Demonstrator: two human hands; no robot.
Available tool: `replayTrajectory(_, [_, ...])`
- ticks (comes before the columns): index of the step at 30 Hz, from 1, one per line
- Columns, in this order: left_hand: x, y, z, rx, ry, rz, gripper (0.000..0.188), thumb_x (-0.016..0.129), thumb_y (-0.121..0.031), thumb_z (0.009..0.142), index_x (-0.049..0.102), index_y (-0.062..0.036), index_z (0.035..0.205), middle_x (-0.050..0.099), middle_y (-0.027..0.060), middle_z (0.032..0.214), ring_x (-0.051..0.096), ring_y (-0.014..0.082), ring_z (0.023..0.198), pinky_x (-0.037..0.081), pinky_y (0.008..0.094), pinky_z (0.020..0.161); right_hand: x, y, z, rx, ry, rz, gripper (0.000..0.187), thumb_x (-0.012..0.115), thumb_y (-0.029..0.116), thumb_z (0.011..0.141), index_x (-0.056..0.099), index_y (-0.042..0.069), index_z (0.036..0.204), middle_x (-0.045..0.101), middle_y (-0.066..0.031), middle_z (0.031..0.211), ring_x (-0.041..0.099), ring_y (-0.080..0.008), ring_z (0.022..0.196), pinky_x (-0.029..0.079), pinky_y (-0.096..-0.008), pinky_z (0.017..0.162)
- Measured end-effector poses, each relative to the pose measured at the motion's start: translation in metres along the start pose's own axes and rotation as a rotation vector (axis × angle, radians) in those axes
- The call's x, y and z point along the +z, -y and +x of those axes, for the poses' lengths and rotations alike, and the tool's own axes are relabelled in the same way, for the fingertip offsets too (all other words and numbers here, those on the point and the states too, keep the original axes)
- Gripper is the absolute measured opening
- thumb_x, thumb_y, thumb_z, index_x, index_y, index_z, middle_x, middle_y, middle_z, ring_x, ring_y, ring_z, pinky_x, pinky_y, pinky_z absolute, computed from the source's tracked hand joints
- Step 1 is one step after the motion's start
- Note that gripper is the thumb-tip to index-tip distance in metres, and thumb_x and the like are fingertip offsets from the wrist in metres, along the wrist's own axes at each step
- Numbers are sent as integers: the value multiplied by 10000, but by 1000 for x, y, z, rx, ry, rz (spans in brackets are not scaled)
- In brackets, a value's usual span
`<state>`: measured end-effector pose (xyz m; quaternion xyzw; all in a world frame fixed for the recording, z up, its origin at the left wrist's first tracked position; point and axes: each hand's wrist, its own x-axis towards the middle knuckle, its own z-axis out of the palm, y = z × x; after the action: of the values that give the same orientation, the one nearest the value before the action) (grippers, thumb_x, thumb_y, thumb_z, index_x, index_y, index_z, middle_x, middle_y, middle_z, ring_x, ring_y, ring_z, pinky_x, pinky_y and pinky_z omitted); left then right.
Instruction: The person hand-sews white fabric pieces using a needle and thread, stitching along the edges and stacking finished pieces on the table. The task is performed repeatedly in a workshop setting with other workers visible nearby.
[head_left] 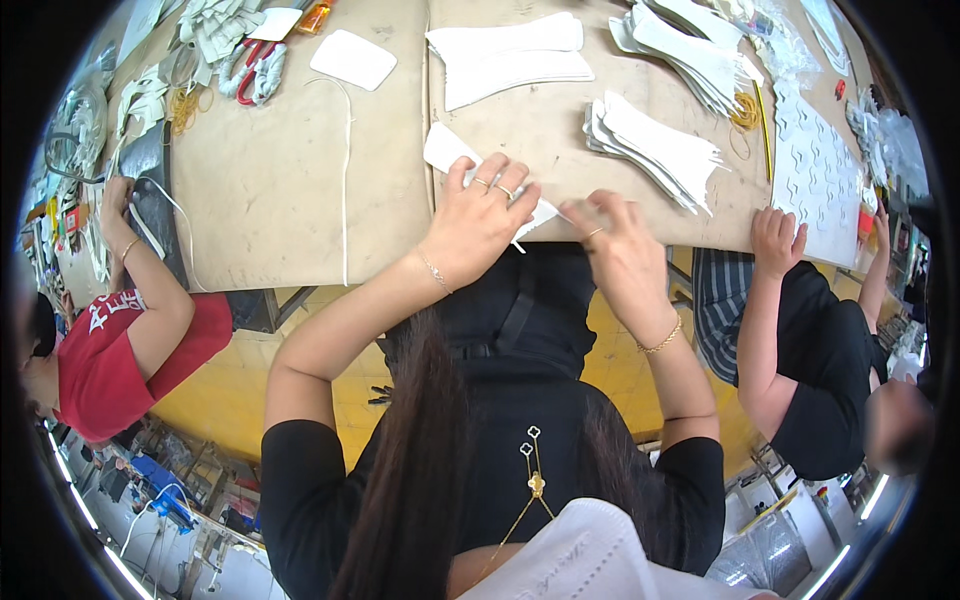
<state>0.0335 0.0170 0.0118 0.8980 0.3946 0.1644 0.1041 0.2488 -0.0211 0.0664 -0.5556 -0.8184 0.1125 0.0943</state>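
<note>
A narrow white cut piece (446, 147), leather-like, lies slantwise at the table's near edge. My left hand (478, 215) rests over its middle with the fingers spread, pressing it to the table and covering part of it. The piece's near end (535, 222) sticks out beyond my thumb, with a thin tail at the edge. Beside that end is my right hand (625, 250), its fingers bent together and smeared by motion. Something small and pale shows at those fingertips, too blurred to name.
White cut pieces lie stacked at the right (655, 150) and spread at the back (510, 55). A thin white cord (348, 180) runs down the left half. Red-handled scissors (250, 75) lie at the far left. Co-workers sit on both sides; one's hand (778, 240) rests on a slit white sheet (812, 165).
</note>
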Motion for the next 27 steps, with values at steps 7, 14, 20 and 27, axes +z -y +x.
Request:
replayTrajectory(7, [-20, 4, 10, -120, 229, -267, 228, 723, -223, 879, 678, -90, 1058, 643, 58, 973, 602, 281, 1001, 375, 459, 959, -45, 13, 0, 391, -424, 515, 142, 657, 116, 973, 684, 37, 1088, 653, -137, 819, 634, -209, 670, 490, -318, 610])
replayTrajectory(14, [-42, 16, 9, -559, 500, -951, 209, 699, -183, 902, 733, 8, 979, 651, 101, 693, 609, 211, 631, 475, 347, 672, -12, 23, -8, 341, 37, 294, 456, 727, 123, 889, 557, 15, 1298, 647, -190, 973, 668, -337, 886, 529, -425, 768])
replayTrajectory(20, [-49, 13, 0, -658, 549, -1069, 232, 710, -213, 938, 719, 17, 970, 576, -29, 685, 470, 48, 621, 399, 231, 564, -4, 37, -22, 474, 199, 437, 443, 749, 107, 854, 668, 54, 1286, 642, -101, 1044, 677, -295, 816, 543, -398, 737])
replayTrajectory(27, [-55, 3, -7, -635, 514, -1078, 228, 694, -212, 924, 701, 15, 916, 571, 33, 624, 479, 92, 573, 413, 279, 546, 14, 48, -11, 452, -4, 496, 413, 754, 109, 856, 686, 59, 1259, 660, -110, 996, 679, -278, 751, 541, -382, 682])
